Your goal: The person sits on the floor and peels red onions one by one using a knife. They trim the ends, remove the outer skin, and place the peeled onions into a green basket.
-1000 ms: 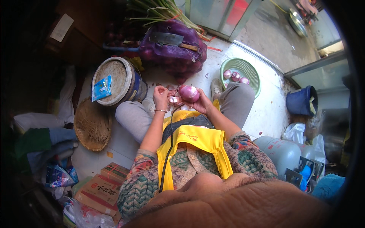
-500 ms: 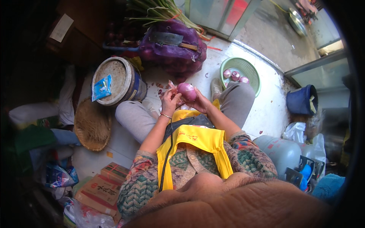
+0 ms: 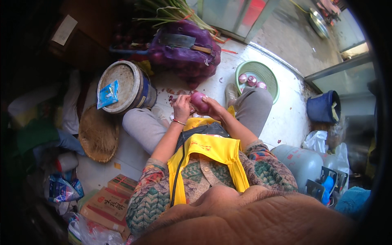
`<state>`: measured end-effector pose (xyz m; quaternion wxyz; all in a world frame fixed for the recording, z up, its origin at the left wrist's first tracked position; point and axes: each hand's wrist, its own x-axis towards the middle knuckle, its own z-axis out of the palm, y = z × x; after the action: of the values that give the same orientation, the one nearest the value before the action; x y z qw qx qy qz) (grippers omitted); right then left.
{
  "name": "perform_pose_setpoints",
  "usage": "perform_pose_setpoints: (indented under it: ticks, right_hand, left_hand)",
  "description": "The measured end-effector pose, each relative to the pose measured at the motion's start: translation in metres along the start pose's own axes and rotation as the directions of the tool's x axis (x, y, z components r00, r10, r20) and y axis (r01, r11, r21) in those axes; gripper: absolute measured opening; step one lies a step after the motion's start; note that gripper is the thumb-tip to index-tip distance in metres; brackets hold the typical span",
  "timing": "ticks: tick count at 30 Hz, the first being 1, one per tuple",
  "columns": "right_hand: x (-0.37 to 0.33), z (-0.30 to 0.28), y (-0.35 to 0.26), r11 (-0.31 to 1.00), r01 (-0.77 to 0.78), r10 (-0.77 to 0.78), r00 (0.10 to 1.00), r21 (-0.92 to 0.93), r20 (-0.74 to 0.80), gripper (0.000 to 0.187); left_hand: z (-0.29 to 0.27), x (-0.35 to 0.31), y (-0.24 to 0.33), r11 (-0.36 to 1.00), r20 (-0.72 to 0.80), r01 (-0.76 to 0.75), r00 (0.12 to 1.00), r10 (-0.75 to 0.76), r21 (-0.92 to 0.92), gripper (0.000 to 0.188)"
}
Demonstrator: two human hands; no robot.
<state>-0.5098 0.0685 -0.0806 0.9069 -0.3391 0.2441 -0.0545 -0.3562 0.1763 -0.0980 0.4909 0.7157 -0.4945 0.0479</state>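
Purple mesh forms the bulging sack [image 3: 175, 61], a cleaver [image 3: 177, 40] lying on top. Nearer the person than the sack, the right hand [image 3: 213, 109] has its grip around a red onion [image 3: 199, 102]; the left hand [image 3: 182, 108] bunches at the onion's side, holding what, I cannot tell. Right of the sack, a green basket [image 3: 268, 74] contains more onions [image 3: 251, 81].

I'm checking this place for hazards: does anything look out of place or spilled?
The cleaver lies on top of the purple mesh sack, an odd perch for a blade. Skin scraps litter the white floor near the left hand.
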Motion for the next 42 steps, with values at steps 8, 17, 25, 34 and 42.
perform_pose_setpoints:
  ticks: [8,17,25,34,42]
  right_hand:
    - [-0.004,0.004,0.002,0.975,-0.010,0.007,1.000,0.224,0.018,0.074]
    - [-0.008,-0.007,-0.001,0.896,-0.036,-0.030,0.990,0.443,0.140,0.077]
    - [-0.001,0.000,-0.001,0.868,-0.018,-0.035,0.995,0.496,0.097,0.078]
    - [0.002,-0.025,0.004,0.875,-0.037,-0.053,0.984,0.482,0.172,0.084]
    - [0.002,-0.032,0.005,0.927,0.014,-0.019,1.000,0.374,0.009,0.083]
  left_hand:
    - [-0.001,0.009,-0.008,0.982,0.041,0.182,0.982,-0.184,0.040,0.008]
    - [0.012,-0.019,-0.039,0.872,0.230,0.485,0.843,-0.486,0.064,0.016]
    - [0.012,-0.031,-0.101,0.635,0.120,0.758,0.651,-0.750,-0.149,0.017]
    - [-0.019,0.027,-0.052,0.230,0.089,0.584,0.466,-0.880,-0.779,0.014]
    - [0.011,0.005,-0.032,0.919,0.293,0.354,0.910,-0.295,-0.175,0.059]
